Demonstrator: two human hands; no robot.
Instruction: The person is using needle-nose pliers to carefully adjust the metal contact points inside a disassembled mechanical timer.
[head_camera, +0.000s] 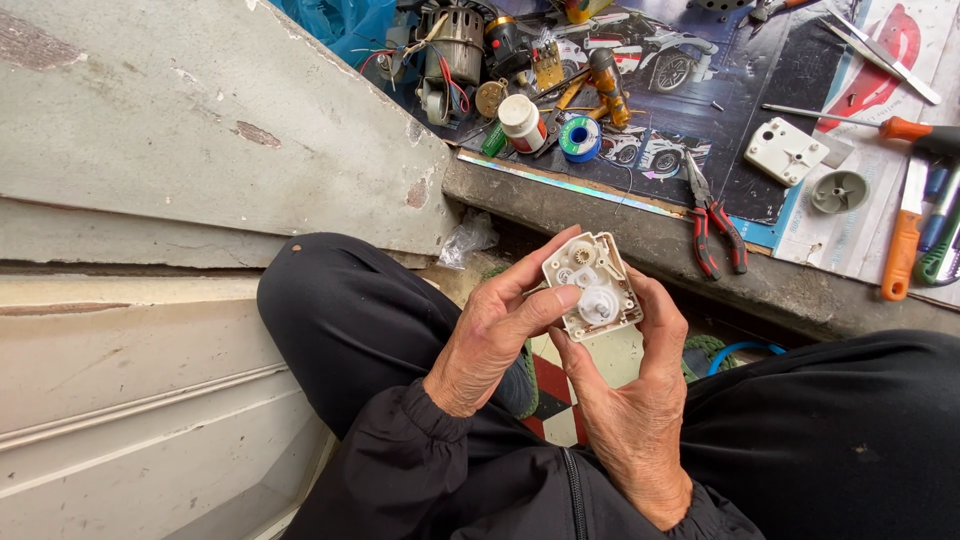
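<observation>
You've got the open gearbox (592, 287) cradled in your right hand (640, 400), fingers curled up behind it, while your left hand (495, 340) pinches its near edge, thumb laid across the rim just beside the white gears. It sits above your lap, between your knees. Judging from the exposed gears, keep the housing level and face-up so nothing drops out; let the right hand do the supporting and keep the left thumb light, off the big white gear (598, 305). Work over your lap, not the gap by the step. Beyond the gearbox runs a concrete ledge (600, 215) covered with a car poster (690, 110). Just past the gearbox on that poster: red pliers (715, 225). Further right of the gearbox: the white cover plate (786, 150), a grey knob (838, 190), an orange screwdriver (905, 128). Up-left of the gearbox: a solder spool (579, 138), a white bottle (522, 122), a small motor (455, 45). Left of the gearbox, worn painted boards (200, 130). Looks like an outdoor doorstep, daylight.
</observation>
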